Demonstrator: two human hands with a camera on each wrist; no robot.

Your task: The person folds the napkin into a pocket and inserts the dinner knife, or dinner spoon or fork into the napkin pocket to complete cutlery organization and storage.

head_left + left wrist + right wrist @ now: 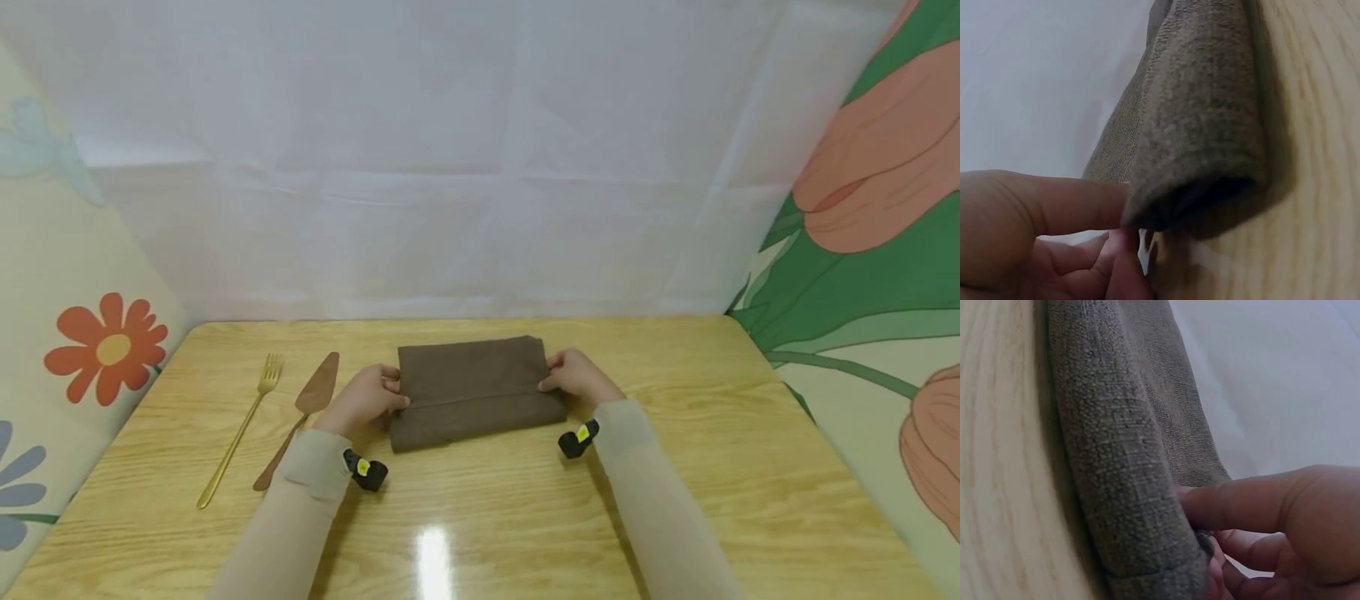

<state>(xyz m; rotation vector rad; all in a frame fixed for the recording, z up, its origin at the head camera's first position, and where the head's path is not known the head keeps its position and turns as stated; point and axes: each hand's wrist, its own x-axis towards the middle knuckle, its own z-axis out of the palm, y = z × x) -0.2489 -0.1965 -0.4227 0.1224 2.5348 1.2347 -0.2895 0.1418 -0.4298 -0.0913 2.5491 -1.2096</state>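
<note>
A white sheet [420, 167] hangs behind the far edge of the bench [510, 533], spreading almost from one far corner to the other. The bench itself is pale wood grain, with a bright patch of light shining on its near part. Flowered panels flank it: the left panel [45, 242], with an orange flower, stands along the left edge, and the right panel [870, 192], with large pink blooms and green leaves, along the right edge.

The brown cloth [472, 375] lies folded on the bench, a little in from the middle of the far edge. Its long side runs roughly along that edge, slightly slanted, and a folded band forms its near side (the left wrist view looks into the hollow end of that fold).

Two light sleeves, the left sleeve [288, 517] and the right sleeve [652, 492], come in over the near part. The left hand [367, 396] pinches the cloth's left end, and the right hand [577, 375] pinches its right end.

Toward the bench's left edge lies a copper-brown cake server [318, 385], blade toward the far edge, just beside the left sleeve. The gold fork [243, 427] lies nearer that left edge, tines pointing the same way. Smallest are the black wrist devices [370, 473], one on each cuff.
</note>
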